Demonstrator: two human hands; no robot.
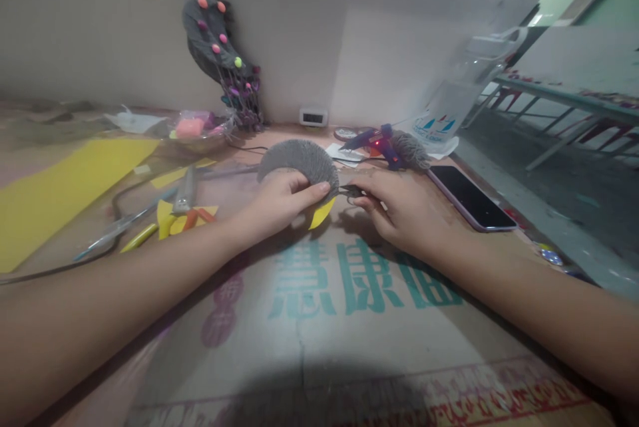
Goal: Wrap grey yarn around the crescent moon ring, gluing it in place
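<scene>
Gripping one grey crescent (pixel 304 155) between thumb and fingers, the left hand (pixel 285 199) is closed on it above the middle of the worktop (pixel 229 182). One yellow piece (pixel 322 214) shows under the crescent's lower right end. The right hand (pixel 394 207) pinches one small dark tool (pixel 351 189), its tip at the crescent's right edge; its exact kind is too small to tell. The left hand covers the crescent's lower left part.

Beneath the two forearms lies one sheet of cardboard (pixel 249 367) with three large green characters, the rightmost partly hidden by the right forearm, and two round purple marks.

A second crescent (pixel 202 48) stands upright by the wall, with six coloured balls on its body and more in the strings below, too crowded to count. Behind the hands are one clock (pixel 313 118), one tape roll (pixel 345 134), one glue gun (pixel 382 146) with a red light, and one yarn bundle (pixel 410 149) just beside it. To the right are one phone (pixel 472 197) and one jug (pixel 446 98). To the left lie one large yellow sheet (pixel 74 191), one silver tool (pixel 186 189), one yellow marker (pixel 140 238), and a clear bag (pixel 197 126) of pink things.
</scene>
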